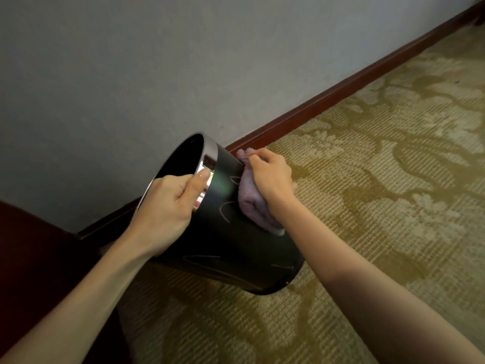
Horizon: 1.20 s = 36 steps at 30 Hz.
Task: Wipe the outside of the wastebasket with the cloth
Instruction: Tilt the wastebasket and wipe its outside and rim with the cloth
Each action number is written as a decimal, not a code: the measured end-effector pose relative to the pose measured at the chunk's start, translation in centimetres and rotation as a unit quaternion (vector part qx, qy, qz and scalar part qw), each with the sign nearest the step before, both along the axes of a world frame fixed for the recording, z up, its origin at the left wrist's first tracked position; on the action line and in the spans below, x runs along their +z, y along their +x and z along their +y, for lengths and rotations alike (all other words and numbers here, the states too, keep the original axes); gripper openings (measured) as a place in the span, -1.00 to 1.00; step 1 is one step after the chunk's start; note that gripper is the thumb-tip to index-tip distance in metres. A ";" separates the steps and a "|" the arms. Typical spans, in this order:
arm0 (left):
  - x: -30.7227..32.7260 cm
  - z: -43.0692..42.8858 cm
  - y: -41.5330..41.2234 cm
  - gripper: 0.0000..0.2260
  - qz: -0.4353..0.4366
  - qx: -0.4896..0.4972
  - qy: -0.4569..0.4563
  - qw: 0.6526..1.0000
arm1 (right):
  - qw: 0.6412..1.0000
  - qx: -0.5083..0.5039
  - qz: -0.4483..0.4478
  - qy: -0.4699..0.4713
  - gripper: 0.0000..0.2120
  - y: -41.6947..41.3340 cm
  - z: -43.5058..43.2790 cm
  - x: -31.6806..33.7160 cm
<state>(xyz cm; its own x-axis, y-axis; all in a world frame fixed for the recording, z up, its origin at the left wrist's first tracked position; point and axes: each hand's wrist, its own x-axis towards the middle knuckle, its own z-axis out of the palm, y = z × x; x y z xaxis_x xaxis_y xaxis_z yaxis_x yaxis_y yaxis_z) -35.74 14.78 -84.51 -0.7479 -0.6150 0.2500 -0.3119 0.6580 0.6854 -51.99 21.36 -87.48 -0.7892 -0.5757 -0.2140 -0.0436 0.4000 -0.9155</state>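
Only the head cam on my end, so here's what I see from it. The black round wastebasket with a shiny metal rim band is tipped over at an angle, mouth pointing up and left toward the wall, base down at the lower right over the carpet. I can't tell if the base actually touches the floor.

The left hand is clamped on the wastebasket's rim, thumb lying across the outside of the metal band, fingers hooked over the edge. The right hand is curled round a bunched lilac terry cloth and presses it against the wastebasket's outer side, just below the rim band. That side shows some thin pale curved lines.

Under the wastebasket is an olive and beige patterned carpet. Behind it, a plain grey wall with a dark red-brown wooden skirting board. Left of it, some dark reddish furniture, too dim to make out.
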 end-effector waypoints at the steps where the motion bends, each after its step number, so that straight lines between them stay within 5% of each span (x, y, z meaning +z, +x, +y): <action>1: -0.1 0.1 0.0 -0.52 0.009 -0.007 0.026 1.000 | 1.000 0.008 -0.013 -0.001 -0.72 -0.4 -0.2 0.0; 13: 0.4 -1.3 -1.1 -0.51 -0.014 0.043 -0.048 0.998 | 0.993 -0.071 0.087 -0.026 -0.71 4.2 1.5 0.2; 25: 0.7 -0.7 -3.1 -0.48 -0.010 0.013 -0.021 1.000 | 0.986 -0.056 0.156 -0.028 -0.64 6.9 2.3 0.6; 36: 0.3 -1.2 -1.2 -0.54 -0.011 0.005 -0.018 1.000 | 0.997 0.056 0.052 0.010 -0.70 0.6 -3.0 4.5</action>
<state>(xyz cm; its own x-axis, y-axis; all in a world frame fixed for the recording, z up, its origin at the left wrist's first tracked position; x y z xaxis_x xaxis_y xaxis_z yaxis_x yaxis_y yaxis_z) -36.97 13.56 -84.16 -0.7467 -0.6140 0.2560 -0.3333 0.6784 0.6548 -51.41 18.39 -82.96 -0.7387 -0.6578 -0.1470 -0.1830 0.4056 -0.8955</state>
